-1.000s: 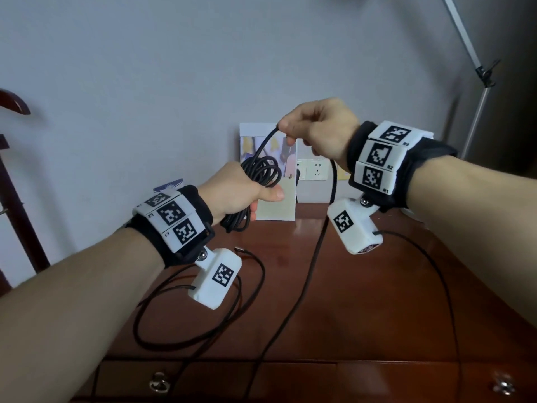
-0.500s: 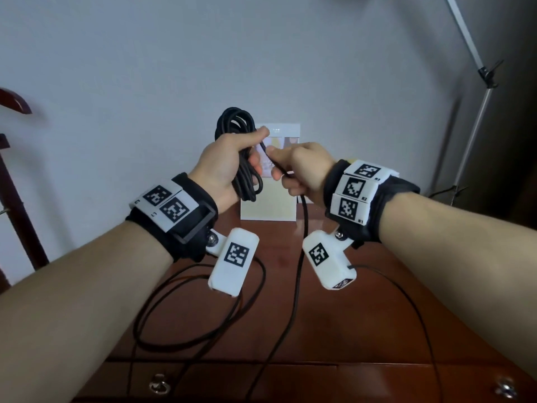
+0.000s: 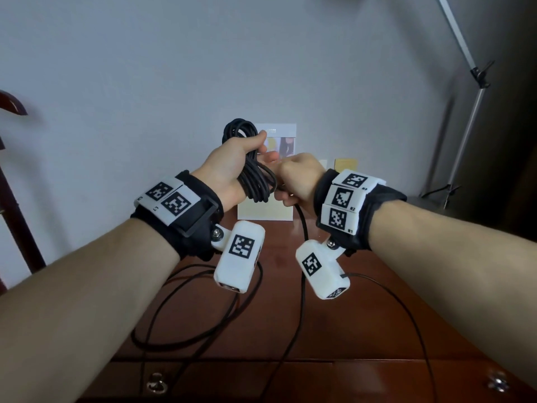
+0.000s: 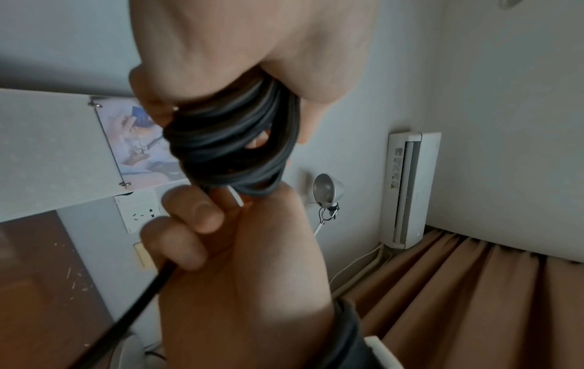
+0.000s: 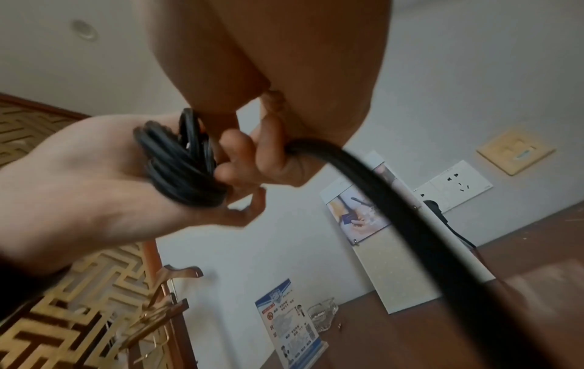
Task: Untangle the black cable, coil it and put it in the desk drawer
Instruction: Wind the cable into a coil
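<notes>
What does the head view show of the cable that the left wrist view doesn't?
Only the head view shows the uncoiled cable looped on the desk and the closed drawer front. Only the left wrist view shows the lamp and the air conditioner. Both show the left hand gripping the black cable coil, and the right hand gripping the free strand right beside it.

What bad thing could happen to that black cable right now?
The coil of black cable in the left hand could spring loose if that grip slackens. The loose length fed by the right hand still lies in loops on the desk and over its front edge, so it might snag or knot while being wound.
</notes>
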